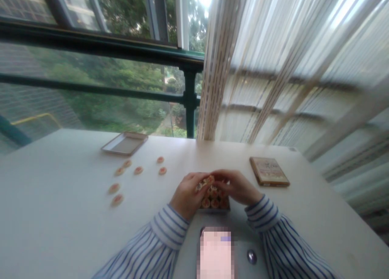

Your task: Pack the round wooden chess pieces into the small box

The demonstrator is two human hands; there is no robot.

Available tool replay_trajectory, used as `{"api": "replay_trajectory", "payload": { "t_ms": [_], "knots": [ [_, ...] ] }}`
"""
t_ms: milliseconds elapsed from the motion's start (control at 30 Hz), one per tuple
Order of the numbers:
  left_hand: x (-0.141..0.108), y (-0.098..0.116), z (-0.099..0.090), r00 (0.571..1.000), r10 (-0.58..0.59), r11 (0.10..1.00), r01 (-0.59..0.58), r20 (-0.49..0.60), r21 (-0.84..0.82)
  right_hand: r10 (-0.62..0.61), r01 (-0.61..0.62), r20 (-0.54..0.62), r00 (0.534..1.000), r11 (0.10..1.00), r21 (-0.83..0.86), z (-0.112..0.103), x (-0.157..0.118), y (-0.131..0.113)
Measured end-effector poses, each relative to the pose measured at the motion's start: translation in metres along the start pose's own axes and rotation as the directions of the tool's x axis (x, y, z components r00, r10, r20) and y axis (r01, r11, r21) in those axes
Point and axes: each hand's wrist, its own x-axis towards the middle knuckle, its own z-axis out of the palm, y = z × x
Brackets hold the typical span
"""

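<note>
A small box (214,209) filled with round reddish-topped pieces in rows stands near the middle of the white table. Over its left side is my left hand (187,193), fingers curved inward. My right hand (240,186) reaches over the box from the right, its fingertips close to those of my left hand. Between the fingertips, above the other pieces, a round piece (210,180) shows; both hands seem to pinch it. Several similar round pieces, among them one (117,199), lie loose on the table to the left.
A shallow rectangular tray or lid (125,144) lies at the back left of the table (60,214). On the right is a flat brown-edged box (269,171). A pixelated phone-like object (215,254) and a shiny oval object (251,256) are at the front.
</note>
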Motion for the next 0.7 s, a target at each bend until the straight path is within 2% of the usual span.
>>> {"api": "replay_trajectory", "payload": {
  "t_ms": [167,267,367,500,700],
  "knots": [
    [-0.0005,0.0006,-0.0014,1.000,0.023,1.000,-0.023,-0.012,-0.005,-0.009,0.009,-0.004,1.000,0.998,0.060,-0.0002,-0.0001,-0.0012],
    [-0.0009,0.0004,-0.0027,1.000,0.000,1.000,0.000,-0.026,-0.009,-0.005,0.005,-0.004,1.000,0.996,0.091,-0.0013,0.0000,-0.0027],
    [-0.0016,0.0004,-0.0038,0.997,-0.072,0.996,0.070,-0.035,-0.057,-0.002,0.002,0.008,1.000,0.993,0.119,-0.0025,0.0000,-0.0046],
    [-0.0026,0.0000,-0.0038,0.980,-0.195,0.960,0.197,0.031,-0.198,-0.007,0.008,-0.012,1.000,0.991,0.134,-0.0024,0.0000,-0.0066],
    [-0.0009,0.0002,-0.0021,0.924,-0.366,0.818,0.375,0.108,-0.437,-0.026,0.029,-0.062,0.998,0.998,0.047,0.0012,-0.0010,-0.0054]
  ]
}}
